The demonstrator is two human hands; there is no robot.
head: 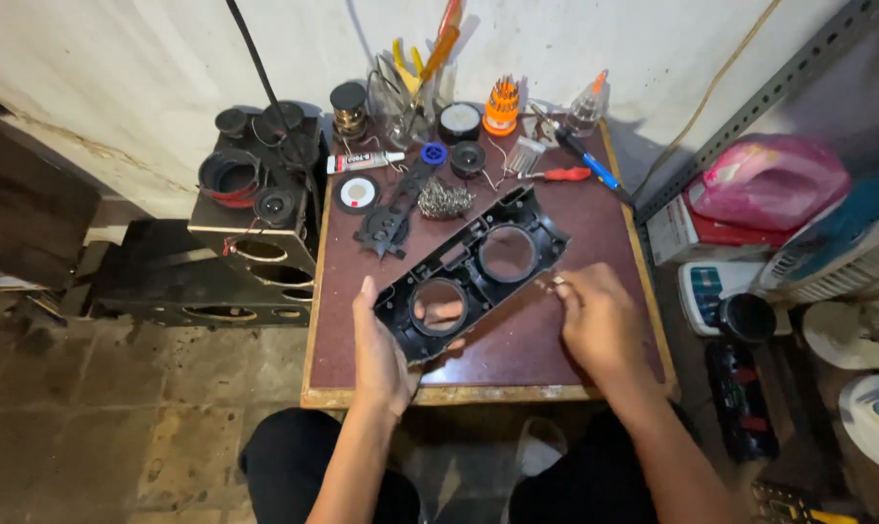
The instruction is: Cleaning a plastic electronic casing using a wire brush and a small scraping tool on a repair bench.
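A black plastic speaker panel (473, 254) with two round openings is tilted above the small brown table (595, 228). My left hand (381, 349) grips its near left end, fingers showing through the nearer opening. My right hand (599, 320) hovers just right of the panel with the fingers curled, pinching something small and pale that I cannot make out.
At the table's far edge lie a glue tube (364, 160), a tape roll (358, 192), a black bracket (393, 215), a metal wool wad (445, 199), a red screwdriver (558, 175), an orange bit set (502, 107) and a tool jar (412, 92). A speaker box (260, 209) stands at left; clutter at right.
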